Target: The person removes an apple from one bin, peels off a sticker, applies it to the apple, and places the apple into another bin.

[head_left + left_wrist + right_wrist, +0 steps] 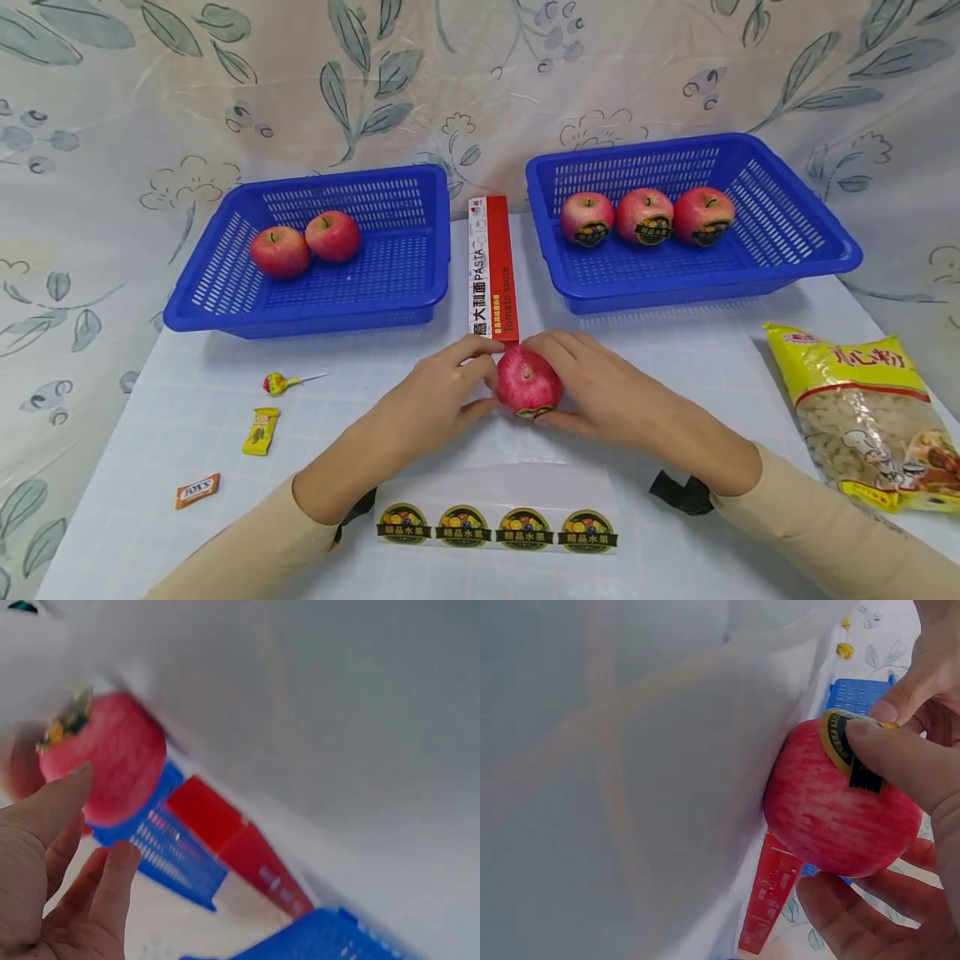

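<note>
Stickers (pixel 495 527) sit nearest; both hands, left (pixel 435 398) and right (pixel 600 387), cup the apple (pixel 528 382) between them, fingers curled round it.

We see a smooth red apple (pixel 528 382) bearing a glossy round paper sticker (pixel 838 740), two perforated blue plastic baskets (pixel 225 283), a shiny yellow plastic bag (pixel 862 408), and a matt leaf-printed cloth backdrop (pixel 150 100).

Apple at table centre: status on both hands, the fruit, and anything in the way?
Left hand and right hand both grip the apple. Apple rests on the table, sticker on. Pasta box just behind; no obstruction.
</note>
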### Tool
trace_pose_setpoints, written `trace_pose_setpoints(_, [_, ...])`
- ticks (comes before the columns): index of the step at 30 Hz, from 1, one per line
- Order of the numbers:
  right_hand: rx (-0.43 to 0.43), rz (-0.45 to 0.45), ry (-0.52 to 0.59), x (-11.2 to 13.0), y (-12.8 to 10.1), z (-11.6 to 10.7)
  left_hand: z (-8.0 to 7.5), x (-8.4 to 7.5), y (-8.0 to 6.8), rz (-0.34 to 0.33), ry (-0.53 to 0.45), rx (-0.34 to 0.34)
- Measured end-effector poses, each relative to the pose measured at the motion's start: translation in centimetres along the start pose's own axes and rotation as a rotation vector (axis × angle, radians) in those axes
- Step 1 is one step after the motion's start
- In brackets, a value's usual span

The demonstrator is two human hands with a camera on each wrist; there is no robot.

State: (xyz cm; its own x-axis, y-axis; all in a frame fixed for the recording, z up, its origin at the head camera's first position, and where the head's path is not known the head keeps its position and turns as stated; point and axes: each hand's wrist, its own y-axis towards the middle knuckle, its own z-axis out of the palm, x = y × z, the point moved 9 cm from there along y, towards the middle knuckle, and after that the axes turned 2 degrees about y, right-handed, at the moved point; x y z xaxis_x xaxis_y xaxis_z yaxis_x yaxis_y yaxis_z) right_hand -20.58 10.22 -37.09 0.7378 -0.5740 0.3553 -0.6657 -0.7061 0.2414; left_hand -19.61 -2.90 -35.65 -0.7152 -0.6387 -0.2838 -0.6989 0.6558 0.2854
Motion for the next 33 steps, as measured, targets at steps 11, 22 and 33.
trace_pose_setpoints(11, [-0.091,0.032,0.03,-0.9,-0.2,-7.4,-5.6,2.7,-2.3,-0.144,0.011,-0.114])
trace_pose_setpoints(22, [-0.129,0.176,-0.036,-7.4,1.8,-13.8,-11.6,8.6,-6.4,-0.315,0.082,-0.301])
trace_pose_setpoints(33, [0.147,0.328,0.036,-14.2,4.0,-11.1,-14.1,14.1,-10.4,-0.557,0.115,-0.313])
